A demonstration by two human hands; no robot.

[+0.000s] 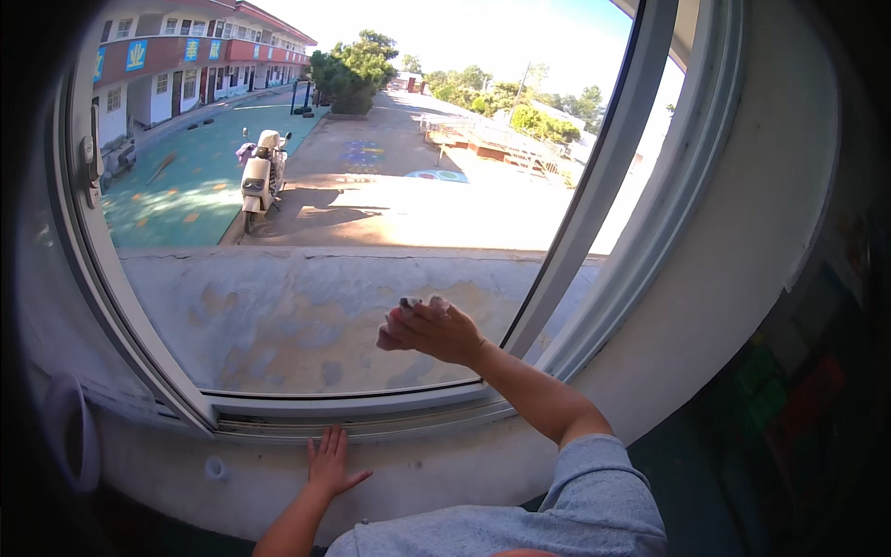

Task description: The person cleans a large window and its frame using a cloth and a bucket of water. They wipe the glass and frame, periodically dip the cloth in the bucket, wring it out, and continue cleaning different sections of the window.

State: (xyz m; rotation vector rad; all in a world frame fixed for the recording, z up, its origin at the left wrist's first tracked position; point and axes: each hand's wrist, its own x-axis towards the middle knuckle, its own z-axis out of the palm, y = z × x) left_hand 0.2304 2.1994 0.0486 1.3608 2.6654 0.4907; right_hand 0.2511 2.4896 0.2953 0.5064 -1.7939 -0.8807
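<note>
A sliding window's glass pane (334,313) stands before me. My right hand (449,339) is raised against its lower part with the arm stretched out. Under those fingers is a pale, crumpled wad of cloth or paper (390,338), partly hidden by the hand. Down on the white sill (431,473), my left hand (330,468) lies flat with fingers spread and nothing in it. Its fingertips reach the window track (278,427), just below the pane's bottom rail (348,405).
A small white cup-like item (216,468) sits on the sill left of my left hand. Farther left is a larger pale round container (89,435). A latch (90,163) is on the left frame. Outside, a scooter (259,181) stands in a yard beside a two-storey building (167,83).
</note>
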